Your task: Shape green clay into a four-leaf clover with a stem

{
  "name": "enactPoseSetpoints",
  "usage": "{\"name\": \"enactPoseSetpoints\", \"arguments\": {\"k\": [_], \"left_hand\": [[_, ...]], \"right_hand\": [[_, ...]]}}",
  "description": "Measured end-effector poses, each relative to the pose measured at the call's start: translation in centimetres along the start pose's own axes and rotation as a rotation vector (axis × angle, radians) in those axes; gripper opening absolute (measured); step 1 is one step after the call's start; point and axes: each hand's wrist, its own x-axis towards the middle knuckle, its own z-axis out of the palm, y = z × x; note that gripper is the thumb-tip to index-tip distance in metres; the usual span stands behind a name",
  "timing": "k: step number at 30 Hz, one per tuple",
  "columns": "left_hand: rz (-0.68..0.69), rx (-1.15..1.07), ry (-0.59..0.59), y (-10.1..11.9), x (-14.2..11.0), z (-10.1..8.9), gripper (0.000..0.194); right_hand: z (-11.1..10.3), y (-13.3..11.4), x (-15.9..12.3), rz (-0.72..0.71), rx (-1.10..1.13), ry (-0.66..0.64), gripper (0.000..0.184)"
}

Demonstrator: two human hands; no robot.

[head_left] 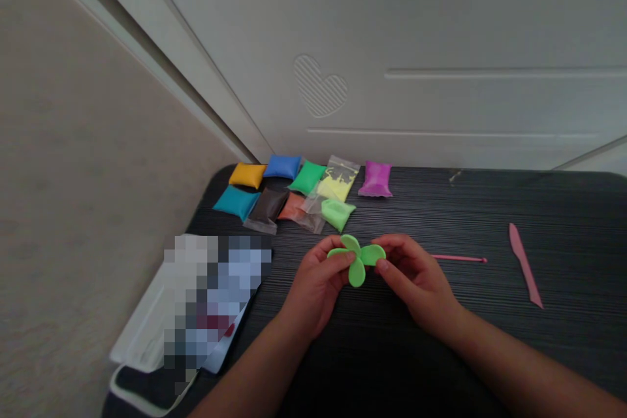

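A light green clay shape with four petals (pixel 357 270), like a flower or a four-leaf clover, is held up between my hands over the dark table. My left hand (pixel 318 281) grips it from the left, thumb near its centre and fingers behind. With thumb and fingertips, my right hand (pixel 411 274) pinches the end of the right petal. Just beyond my hands lies an opened packet of light green clay (pixel 337 212). A thin pink stick tool (pixel 460 258) sits to the right, its near end hidden behind my right hand.
Packets of clay lie along the back, among them yellow-orange (pixel 247 175), blue (pixel 283 166), teal (pixel 237 201), dark brown (pixel 267 206) and purple (pixel 377 179). A pink plastic knife (pixel 524 264) rests at the right. A white tray (pixel 142 326) is at the left edge, partly blurred. A white door (pixel 441 26) stands behind the table (pixel 578 346).
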Motion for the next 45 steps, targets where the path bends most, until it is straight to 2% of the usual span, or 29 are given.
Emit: {"name": "enactPoseSetpoints", "arguments": {"k": [10, 15, 20, 25, 31, 34, 40, 45], "left_hand": [[-0.015, 0.022, 0.008, 0.0, 0.0, 0.0, 0.005], [0.026, 0.045, 0.025, -0.3, 0.1, 0.1, 0.009], [0.100, 0.112, 0.087, -0.9, 0.2, 0.1, 0.024], [0.187, 0.272, 0.153, -1.1, -0.1, 0.2, 0.022], [0.326, 0.484, 0.235, -0.7, -1.0, 0.9, 0.030], [0.403, 0.549, 0.253, -1.0, -1.3, 0.9, 0.033], [0.450, 0.596, 0.200, -1.4, -1.3, 0.7, 0.035], [0.492, 0.667, 0.141, -1.3, -1.1, 0.1, 0.040]], "right_hand": [[0.1, 0.0, 0.0, 0.025, 0.009, -0.010, 0.020], [0.1, 0.1, 0.0, 0.025, 0.010, -0.007, 0.021], [0.1, 0.0, -0.1, 0.038, 0.040, -0.012, 0.024], [0.0, 0.0, -0.2, 0.034, 0.043, -0.028, 0.027], [0.2, -0.1, -0.2, -0.021, -0.106, -0.021, 0.029], [0.2, -0.3, -0.1, -0.042, -0.174, -0.022, 0.020], [0.2, -0.3, -0.1, -0.064, -0.236, 0.016, 0.009], [0.3, -0.3, 0.0, -0.144, -0.264, 0.005, 0.013]]}}
